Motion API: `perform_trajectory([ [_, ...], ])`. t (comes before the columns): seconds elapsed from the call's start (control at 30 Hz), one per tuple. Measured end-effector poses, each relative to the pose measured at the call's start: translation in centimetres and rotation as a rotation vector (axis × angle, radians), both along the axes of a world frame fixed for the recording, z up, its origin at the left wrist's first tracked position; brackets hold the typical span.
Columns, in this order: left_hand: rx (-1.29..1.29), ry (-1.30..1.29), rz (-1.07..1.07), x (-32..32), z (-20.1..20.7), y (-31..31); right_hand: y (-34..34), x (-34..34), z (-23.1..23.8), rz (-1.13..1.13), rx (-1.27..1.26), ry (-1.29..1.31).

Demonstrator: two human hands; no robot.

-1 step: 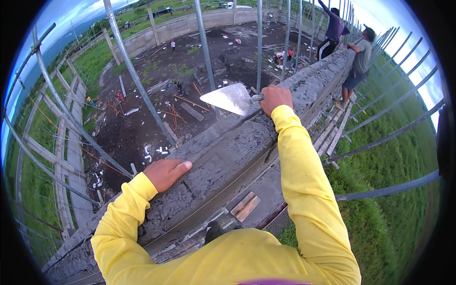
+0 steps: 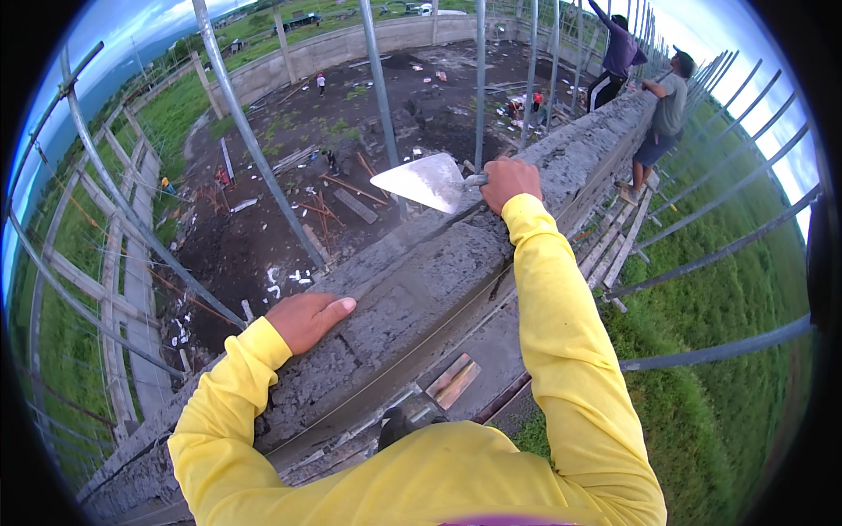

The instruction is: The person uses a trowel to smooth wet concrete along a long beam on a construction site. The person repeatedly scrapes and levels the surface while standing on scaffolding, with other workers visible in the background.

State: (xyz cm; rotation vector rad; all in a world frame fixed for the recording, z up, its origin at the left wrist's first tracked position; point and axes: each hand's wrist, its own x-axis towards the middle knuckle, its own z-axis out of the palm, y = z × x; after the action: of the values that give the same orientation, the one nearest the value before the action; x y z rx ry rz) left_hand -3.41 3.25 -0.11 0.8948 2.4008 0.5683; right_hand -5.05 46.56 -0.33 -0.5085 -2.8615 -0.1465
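Note:
My right hand [image 2: 510, 184] is closed around the handle of a pointing trowel [image 2: 424, 182]. The trowel's bright metal blade points left, over the far side of a rough grey concrete wall [image 2: 386, 320]. My left hand [image 2: 307, 321] rests on the wall's top near its far edge, thumb stretched out and holding nothing; its other fingers are mostly hidden. A thin string line [image 2: 386, 370] runs along the near side of the wall. Mortar on the top looks uneven and damp, smoother in places.
Upright metal pipes [image 2: 256, 136] stand beyond the wall, and slanted poles [image 2: 719, 355] rise on the right. Two people [image 2: 671, 96] are farther along the wall by plank scaffolding [image 2: 618, 241]. A wooden-faced piece [image 2: 453, 383] lies below me. Dark ground with debris spreads far down.

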Motion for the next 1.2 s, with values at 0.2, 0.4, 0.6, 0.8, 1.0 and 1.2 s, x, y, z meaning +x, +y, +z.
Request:
perform_trajectory([
  [0.2,-0.055,-0.012,0.012,-0.18,-0.02,0.0,0.17,-0.05,-0.24,0.005,0.0,0.005],
  [0.4,-0.064,-0.006,0.016,-0.17,-0.1,0.04,0.4,-0.1,-0.58,0.015,-0.008,0.019],
  [0.6,-0.075,0.046,-0.006,-0.08,-0.14,-0.01,0.41,-0.2,-0.77,0.02,0.013,0.034],
  [0.8,0.011,0.059,0.004,0.09,-0.15,-0.02,0.19,0.05,-0.49,0.022,0.011,0.03],
  [1.0,0.077,0.127,0.028,-0.03,-0.36,-0.17,0.12,-0.04,-0.29,0.015,0.008,0.007],
  [1.2,0.127,0.212,0.091,-0.17,-0.96,-0.1,0.31,-0.24,-0.48,0.006,0.023,-0.001],
])
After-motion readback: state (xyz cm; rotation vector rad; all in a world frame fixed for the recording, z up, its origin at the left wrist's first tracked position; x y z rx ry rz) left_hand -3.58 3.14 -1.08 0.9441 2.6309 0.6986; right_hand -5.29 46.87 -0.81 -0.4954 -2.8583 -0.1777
